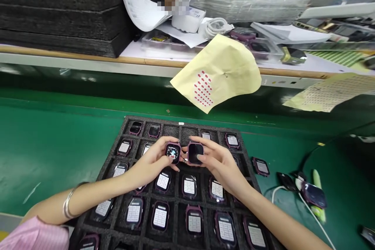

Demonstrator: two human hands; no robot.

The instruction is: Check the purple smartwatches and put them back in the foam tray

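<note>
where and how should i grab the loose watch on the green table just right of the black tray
Probably by opposite side edges of the loose watch's purple case, thumb against fingers, coming from above and slightly from the right. It lies face up, leaving its rim exposed, while the black tray sits close on its left. The right hand is nearer but holds a dark-screened watch.

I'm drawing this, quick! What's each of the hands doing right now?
Left hand: closed, holding a lit-screen watch.
Right hand: closed, holding a dark-screen watch.
</note>
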